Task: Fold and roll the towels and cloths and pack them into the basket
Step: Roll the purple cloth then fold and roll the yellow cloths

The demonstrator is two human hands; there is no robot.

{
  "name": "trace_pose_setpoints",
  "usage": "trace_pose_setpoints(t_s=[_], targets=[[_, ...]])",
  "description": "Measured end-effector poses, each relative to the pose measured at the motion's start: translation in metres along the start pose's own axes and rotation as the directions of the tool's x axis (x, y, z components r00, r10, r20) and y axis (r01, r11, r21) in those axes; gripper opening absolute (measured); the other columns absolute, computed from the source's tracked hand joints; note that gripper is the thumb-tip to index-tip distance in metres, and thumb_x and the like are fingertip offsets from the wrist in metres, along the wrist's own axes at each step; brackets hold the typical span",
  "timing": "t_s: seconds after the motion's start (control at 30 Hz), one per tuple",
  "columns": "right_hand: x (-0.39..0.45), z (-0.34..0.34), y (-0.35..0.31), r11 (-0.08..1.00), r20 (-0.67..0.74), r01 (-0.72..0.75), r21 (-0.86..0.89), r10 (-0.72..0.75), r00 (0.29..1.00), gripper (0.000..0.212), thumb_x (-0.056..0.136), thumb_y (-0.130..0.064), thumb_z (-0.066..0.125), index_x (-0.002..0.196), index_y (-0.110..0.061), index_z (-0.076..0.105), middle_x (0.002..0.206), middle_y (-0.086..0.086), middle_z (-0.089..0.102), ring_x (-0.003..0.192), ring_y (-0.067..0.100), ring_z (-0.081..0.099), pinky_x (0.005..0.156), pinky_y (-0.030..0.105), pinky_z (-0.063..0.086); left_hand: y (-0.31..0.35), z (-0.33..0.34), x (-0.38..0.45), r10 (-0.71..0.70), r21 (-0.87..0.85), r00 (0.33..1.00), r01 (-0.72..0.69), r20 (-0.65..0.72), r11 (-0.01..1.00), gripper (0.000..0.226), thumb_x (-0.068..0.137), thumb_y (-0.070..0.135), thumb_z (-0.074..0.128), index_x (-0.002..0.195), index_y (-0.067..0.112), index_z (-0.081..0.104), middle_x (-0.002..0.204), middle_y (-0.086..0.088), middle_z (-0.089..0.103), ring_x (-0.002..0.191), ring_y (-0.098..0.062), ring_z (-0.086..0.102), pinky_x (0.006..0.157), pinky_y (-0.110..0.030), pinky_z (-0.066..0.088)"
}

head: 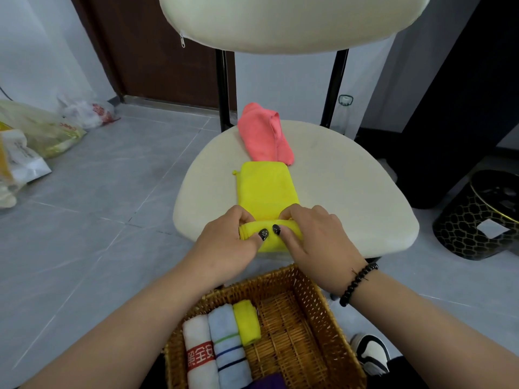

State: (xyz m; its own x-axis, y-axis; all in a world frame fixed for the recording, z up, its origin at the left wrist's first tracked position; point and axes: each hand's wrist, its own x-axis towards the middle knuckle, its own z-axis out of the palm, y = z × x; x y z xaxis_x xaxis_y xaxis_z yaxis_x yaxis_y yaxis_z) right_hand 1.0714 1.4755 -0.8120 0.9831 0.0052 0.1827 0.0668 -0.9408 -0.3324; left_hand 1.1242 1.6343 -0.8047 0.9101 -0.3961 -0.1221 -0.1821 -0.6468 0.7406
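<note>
Both the left hand point(233, 237) and right hand point(311, 231) pinch the yellow cloth point(265, 189) at the chair seat's point(351, 192) near edge; soft, light microfibre, probably best gripped across the roll's full width.

1 head view only: looks forward and down, close over chair seat point(323, 192), basket point(317, 304) at bottom edge.

Purple cloth point(268, 382) cut off by bottom edge; chair backrest point(280, 21) cropped above.

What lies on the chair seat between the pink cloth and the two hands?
In the head view, only the flat part of the yellow cloth lies between the pink cloth and the hands.
</note>
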Motion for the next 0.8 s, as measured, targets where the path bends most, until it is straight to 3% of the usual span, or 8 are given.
trace_pose_setpoints(t_s=[0.1, 0.23, 0.37, 0.43, 0.53, 0.67, 0.73, 0.8], targets=[[-0.005, 0.008, 0.0, 0.993, -0.163, 0.036, -0.114, -0.055, 0.985, 0.035, 0.09, -0.036, 0.034, 0.105, -0.019, 0.06, 0.093, 0.003, 0.059, 0.079, 0.026, 0.054, 0.065, 0.035, 0.039, 0.002, 0.004, -0.001, -0.035, -0.01, 0.999, 0.034, -0.028, 0.999, 0.014, 0.089, 0.03, 0.059, 0.097, 0.025, 0.05, 0.087, 0.003, 0.057, 0.072, -0.013, 0.05, 0.063, -0.031, 0.038], [-0.012, 0.016, 0.003, 0.974, -0.269, 0.088, -0.209, -0.144, 0.952, 0.028, 0.086, -0.019, 0.044, 0.109, -0.017, 0.06, 0.108, 0.005, 0.058, 0.094, 0.024, 0.047, 0.076, 0.036, 0.032, 0.004, 0.004, 0.001, -0.057, -0.044, 0.998, 0.055, -0.036, 0.998, 0.017, 0.091, 0.033, 0.057, 0.102, 0.023, 0.047, 0.089, 0.003, 0.057, 0.071, -0.013, 0.051, 0.065, -0.033, 0.041], [-0.016, 0.017, 0.009, 0.966, -0.176, 0.149, -0.21, -0.187, 0.966, 0.038, 0.083, -0.031, 0.05, 0.118, -0.015, 0.056, 0.115, 0.004, 0.057, 0.099, 0.024, 0.048, 0.079, 0.036, 0.032, 0.007, 0.005, -0.008, 0.026, 0.053, 0.994, -0.021, -0.105, 0.998, 0.019, 0.094, 0.032, 0.053, 0.107, 0.025, 0.042, 0.096, 0.003, 0.052, 0.08, -0.019, 0.052, 0.068, -0.036, 0.042], [-0.013, 0.015, 0.012, 0.969, -0.14, 0.165, -0.184, -0.192, 0.971, 0.044, 0.078, -0.028, 0.063, 0.119, -0.015, 0.054, 0.114, 0.004, 0.057, 0.098, 0.024, 0.049, 0.078, 0.036, 0.033, 0.006, 0.007, -0.014, 0.188, 0.214, 0.967, -0.149, -0.174, 0.965, 0.02, 0.095, 0.031, 0.051, 0.112, 0.025, 0.042, 0.108, 0.004, 0.044, 0.089, -0.021, 0.052, 0.072, -0.037, 0.044], [-0.009, 0.013, 0.014, 0.971, -0.131, 0.158, -0.181, -0.183, 0.974, 0.046, 0.071, -0.022, 0.073, 0.114, -0.015, 0.057, 0.107, 0.005, 0.058, 0.09, 0.027, 0.053, 0.073, 0.035, 0.03, 0.0, 0.007, -0.017, 0.399, 0.421, 0.904, -0.304, -0.156, 0.855, 0.031, 0.093, 0.031, 0.053, 0.122, 0.02, 0.046, 0.119, 0.0, 0.04, 0.093, -0.021, 0.052, 0.071, -0.033, 0.043], [-0.003, 0.008, 0.013, 0.967, -0.123, 0.155, -0.204, -0.183, 0.975, 0.035, 0.075, -0.025, 0.066, 0.108, -0.014, 0.062, 0.099, 0.004, 0.06, 0.082, 0.028, 0.056, 0.071, 0.036, 0.033, -0.011, 0.003, -0.013, 0.489, 0.587, 0.871, -0.379, -0.034, 0.715, 0.058, 0.074, 0.029, 0.076, 0.124, 0.011, 0.053, 0.12, -0.009, 0.051, 0.102, -0.028, 0.052, 0.075, -0.042, 0.051], [-0.002, 0.003, 0.011, 0.969, -0.077, 0.159, -0.187, -0.175, 0.981, 0.034, 0.076, -0.028, 0.059, 0.106, -0.014, 0.064, 0.096, 0.003, 0.06, 0.081, 0.027, 0.057, 0.07, 0.038, 0.04, -0.014, 0.0, -0.01, 0.499, 0.612, 0.867, -0.398, 0.007, 0.683, 0.063, 0.065, 0.02, 0.082, 0.121, 0.008, 0.057, 0.122, -0.01, 0.055, 0.106, -0.028, 0.05, 0.077, -0.041, 0.052], [0.0, -0.003, 0.008, 0.982, -0.008, 0.141, -0.125, -0.143, 0.99, 0.036, 0.081, -0.032, 0.051, 0.111, -0.016, 0.062, 0.1, 0.002, 0.058, 0.089, 0.025, 0.053, 0.077, 0.04, 0.034, -0.016, -0.003, -0.008, 0.525, 0.617, 0.85, -0.433, 0.037, 0.657, 0.064, 0.062, 0.014, 0.083, 0.121, 0.007, 0.058, 0.127, -0.01, 0.057, 0.112, -0.027, 0.052, 0.082, -0.038, 0.05]])
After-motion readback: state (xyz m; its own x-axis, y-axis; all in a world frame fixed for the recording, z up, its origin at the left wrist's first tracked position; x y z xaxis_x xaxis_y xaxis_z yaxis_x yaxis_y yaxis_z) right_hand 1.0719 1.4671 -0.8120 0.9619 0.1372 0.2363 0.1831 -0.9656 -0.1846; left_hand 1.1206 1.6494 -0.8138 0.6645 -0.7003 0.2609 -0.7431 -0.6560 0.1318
